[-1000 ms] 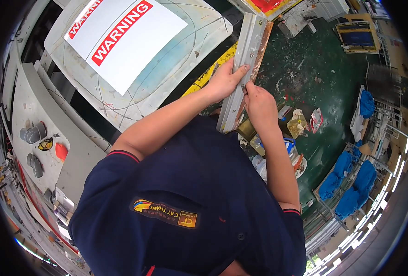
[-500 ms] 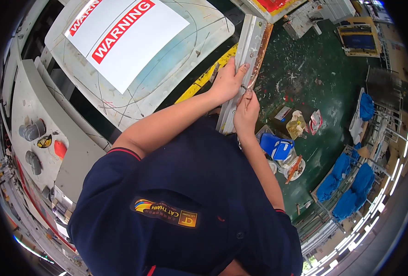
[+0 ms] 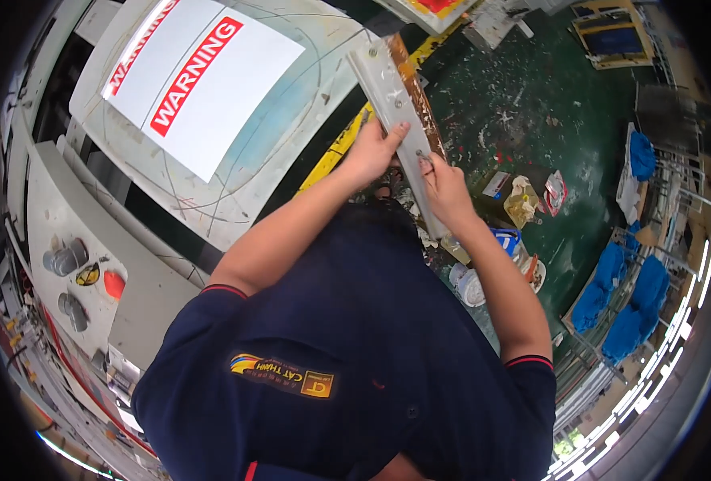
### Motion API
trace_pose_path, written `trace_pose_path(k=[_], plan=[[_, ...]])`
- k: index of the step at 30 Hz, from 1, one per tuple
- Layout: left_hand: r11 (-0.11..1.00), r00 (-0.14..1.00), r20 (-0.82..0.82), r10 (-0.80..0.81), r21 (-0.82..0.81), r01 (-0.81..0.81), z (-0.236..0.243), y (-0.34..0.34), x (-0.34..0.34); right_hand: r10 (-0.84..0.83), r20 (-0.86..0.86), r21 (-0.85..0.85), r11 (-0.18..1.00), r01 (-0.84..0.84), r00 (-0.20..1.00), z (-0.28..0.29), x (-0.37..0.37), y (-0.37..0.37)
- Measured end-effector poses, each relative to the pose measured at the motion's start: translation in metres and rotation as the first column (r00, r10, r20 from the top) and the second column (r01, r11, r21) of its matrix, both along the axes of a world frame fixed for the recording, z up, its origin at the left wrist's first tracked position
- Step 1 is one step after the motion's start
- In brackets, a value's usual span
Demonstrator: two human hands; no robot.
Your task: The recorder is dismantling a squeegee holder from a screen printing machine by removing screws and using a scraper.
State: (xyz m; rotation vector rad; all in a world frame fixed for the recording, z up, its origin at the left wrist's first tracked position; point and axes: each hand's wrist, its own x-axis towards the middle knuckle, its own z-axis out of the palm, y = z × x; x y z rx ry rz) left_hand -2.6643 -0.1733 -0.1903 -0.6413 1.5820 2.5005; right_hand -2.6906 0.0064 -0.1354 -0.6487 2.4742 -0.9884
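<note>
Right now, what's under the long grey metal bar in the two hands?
Under the long grey metal bar: paint-spattered dark green floor, a yellow floor stripe and small containers. Left hand and right hand grip it, hiding its lower end.

White warning sheet (image 3: 199, 84), green paint-spattered floor (image 3: 524, 96), blue cloths (image 3: 628, 309), paint containers (image 3: 472, 284)

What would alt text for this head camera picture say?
Seen from above, a person in a dark blue shirt holds a long grey metal bar with the left hand and right hand, above a green paint-spattered floor. A white sign lies at left.
</note>
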Motion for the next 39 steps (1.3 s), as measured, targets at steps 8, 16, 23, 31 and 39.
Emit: trace_pose_path(k=[8, 16, 23, 31, 39], plan=[[0.98, 0.947, -0.319, 0.031, -0.175, -0.092, 0.082, -0.034, -0.048, -0.197, 0.072, -0.148, 0.967, 0.205, 0.978, 0.083, 0.005, -0.045], [0.886, 0.975, -0.09, -0.202, 0.407, 0.221, 0.089, -0.013, -0.059, -0.336, 0.576, -0.28, 0.775, 0.567, 0.745, 0.083, 0.015, -0.037], [0.796, 0.905, 0.083, -0.418, 0.514, 0.321, 0.054, 0.009, -0.051, -0.488, 0.054, -0.077, 0.868, 0.491, 0.871, 0.035, 0.041, -0.022], [0.687, 0.858, -0.107, -0.503, 0.553, 0.471, 0.058, 0.026, -0.051, 0.021, -0.145, -0.019, 1.0, -0.024, 0.989, 0.076, 0.012, 0.023], [0.682, 0.845, -0.351, -0.405, 0.499, 0.534, 0.092, 0.004, -0.04, -0.219, 0.124, -0.205, 0.949, 0.24, 0.968, 0.095, 0.032, 0.004]])
